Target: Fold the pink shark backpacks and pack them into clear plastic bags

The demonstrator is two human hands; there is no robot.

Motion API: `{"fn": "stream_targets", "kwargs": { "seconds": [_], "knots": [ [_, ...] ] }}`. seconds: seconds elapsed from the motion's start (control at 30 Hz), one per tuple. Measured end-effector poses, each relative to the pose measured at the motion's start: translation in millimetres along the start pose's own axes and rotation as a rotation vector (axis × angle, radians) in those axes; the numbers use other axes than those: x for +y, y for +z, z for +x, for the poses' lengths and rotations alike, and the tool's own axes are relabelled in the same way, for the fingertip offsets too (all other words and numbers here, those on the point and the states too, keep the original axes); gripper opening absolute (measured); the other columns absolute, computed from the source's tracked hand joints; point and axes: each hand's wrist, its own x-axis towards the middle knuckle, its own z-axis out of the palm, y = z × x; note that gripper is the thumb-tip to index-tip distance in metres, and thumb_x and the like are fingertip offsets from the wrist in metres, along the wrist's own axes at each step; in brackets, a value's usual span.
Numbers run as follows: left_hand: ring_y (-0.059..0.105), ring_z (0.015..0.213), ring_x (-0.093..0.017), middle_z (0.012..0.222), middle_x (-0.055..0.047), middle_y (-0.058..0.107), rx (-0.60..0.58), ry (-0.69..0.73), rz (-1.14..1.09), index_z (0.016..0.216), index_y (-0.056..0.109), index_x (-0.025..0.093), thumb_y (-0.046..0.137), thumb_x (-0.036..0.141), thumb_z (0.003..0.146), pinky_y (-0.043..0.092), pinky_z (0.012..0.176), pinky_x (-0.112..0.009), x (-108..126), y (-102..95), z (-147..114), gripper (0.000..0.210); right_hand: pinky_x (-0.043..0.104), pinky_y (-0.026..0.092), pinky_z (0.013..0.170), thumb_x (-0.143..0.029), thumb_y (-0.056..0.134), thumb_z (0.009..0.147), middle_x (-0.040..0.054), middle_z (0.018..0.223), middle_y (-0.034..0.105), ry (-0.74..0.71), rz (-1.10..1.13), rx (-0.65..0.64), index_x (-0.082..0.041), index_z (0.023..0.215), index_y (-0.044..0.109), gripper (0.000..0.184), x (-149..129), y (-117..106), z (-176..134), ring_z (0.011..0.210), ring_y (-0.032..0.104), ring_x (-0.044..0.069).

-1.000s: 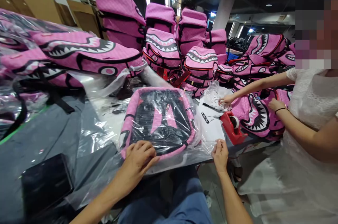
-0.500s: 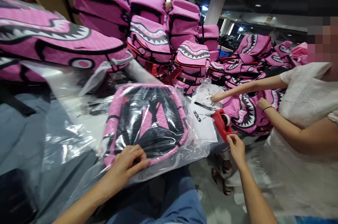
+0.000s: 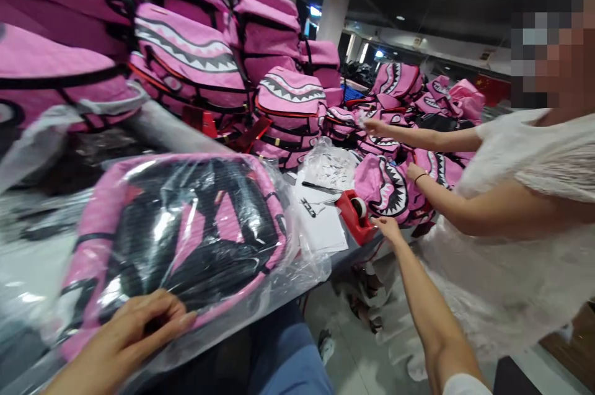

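A pink and black backpack (image 3: 158, 271) lies strap side up inside a clear plastic bag (image 3: 297, 277) at the table's front edge. My left hand (image 3: 149, 320) rests on its near edge, fingers curled and closed on the plastic. To the right stands a red tape dispenser (image 3: 356, 221) with a roll of tape (image 3: 359, 206) in it. At the dispenser's front end my right hand (image 3: 389, 230) is closed, thumb and fingertips pinched on the tape's end. The clear tape itself barely shows between the fingers.
White paper sheets (image 3: 320, 227), a black pen (image 3: 320, 186) and a crumpled clear bag (image 3: 328, 162) lie beside the dispenser. Pink shark-mouth backpacks (image 3: 292, 94) are stacked behind. A co-worker in a white top (image 3: 525, 184) stands close on the right, handling another pink backpack (image 3: 385, 187).
The view has swung right, so the bagged backpack sits further left. My right hand stays at the dispenser's front end. The co-worker's far hand has lifted away from the crumpled bag.
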Motion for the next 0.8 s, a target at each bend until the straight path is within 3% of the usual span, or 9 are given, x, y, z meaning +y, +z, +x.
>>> {"fn": "stream_targets", "kwargs": {
  "seconds": [0.07, 0.2, 0.3, 0.4, 0.5, 0.67, 0.8],
  "knots": [
    [0.06, 0.073, -0.023, 0.068, -0.001, 0.066, -0.046, -0.039, -0.023, 0.059, 0.063, 0.027, 0.05, 0.073, 0.083, 0.049, 0.076, -0.034, 15.4, -3.8, -1.2, 0.053, 0.028, 0.038, 0.057, -0.051, 0.079, 0.057, -0.0003, 0.049, 0.061, 0.027, 0.043, -0.042, -0.018, 0.05, 0.065, 0.037, -4.2, 0.6, 4.9, 0.053, 0.052, 0.016],
    [0.056, 0.075, -0.022, 0.068, -0.002, 0.063, 0.012, -0.086, 0.002, 0.058, 0.06, 0.025, 0.046, 0.07, 0.08, 0.045, 0.077, -0.036, 35.6, -5.9, -0.3, 0.052, 0.029, 0.037, 0.057, -0.048, 0.081, 0.053, 0.0023, 0.051, 0.062, 0.052, 0.142, -0.024, -0.018, 0.049, 0.063, 0.035, -6.8, -4.8, 6.4, 0.057, 0.052, 0.017],
    [0.055, 0.079, -0.023, 0.071, -0.003, 0.063, -0.025, -0.131, 0.007, 0.06, 0.058, 0.024, 0.046, 0.061, 0.081, 0.043, 0.078, -0.037, 44.7, -8.1, -0.1, 0.044, 0.027, 0.037, 0.053, -0.045, 0.082, 0.054, 0.0025, 0.057, 0.064, 0.073, 0.226, 0.041, -0.019, 0.058, 0.064, 0.032, 4.8, -11.0, -12.0, 0.058, 0.052, 0.016],
    [0.054, 0.082, -0.024, 0.073, -0.003, 0.062, -0.034, -0.158, -0.003, 0.062, 0.056, 0.024, 0.046, 0.06, 0.081, 0.042, 0.08, -0.038, 50.5, -10.0, -1.1, 0.042, 0.022, 0.03, 0.042, -0.041, 0.085, 0.058, -0.0023, 0.051, 0.056, 0.214, 0.509, 0.053, -0.022, 0.062, 0.057, 0.034, 20.4, -3.0, -43.1, 0.049, 0.046, 0.012],
    [0.054, 0.084, -0.024, 0.075, -0.003, 0.062, -0.033, -0.154, -0.012, 0.064, 0.056, 0.024, 0.047, 0.06, 0.082, 0.041, 0.081, -0.038, 52.2, -10.3, -2.2, 0.041, 0.017, 0.024, 0.036, -0.035, 0.081, 0.073, -0.0081, 0.049, 0.042, 0.297, 0.746, -0.024, -0.024, 0.063, 0.044, 0.04, 20.8, 19.9, -67.2, 0.042, 0.033, 0.008],
    [0.054, 0.084, -0.023, 0.075, -0.002, 0.062, -0.018, -0.154, -0.022, 0.065, 0.058, 0.024, 0.049, 0.056, 0.083, 0.041, 0.079, -0.036, 52.2, -8.5, -2.1, 0.037, 0.009, 0.024, 0.036, -0.011, 0.064, 0.088, -0.0109, 0.056, 0.031, 0.291, 1.116, -0.351, -0.023, 0.072, 0.045, 0.027, -17.7, 55.1, -77.6, 0.041, 0.024, 0.004],
    [0.054, 0.08, -0.022, 0.073, -0.001, 0.064, 0.018, -0.105, -0.031, 0.064, 0.059, 0.024, 0.05, 0.055, 0.084, 0.041, 0.075, -0.034, 48.9, -5.7, -2.7, 0.038, 0.009, 0.02, 0.034, -0.017, 0.07, 0.084, -0.0125, 0.053, 0.026, 0.309, 1.017, -0.381, -0.023, 0.068, 0.035, 0.039, -36.6, 61.0, -79.1, 0.04, 0.022, 0.003]
  ]
}}
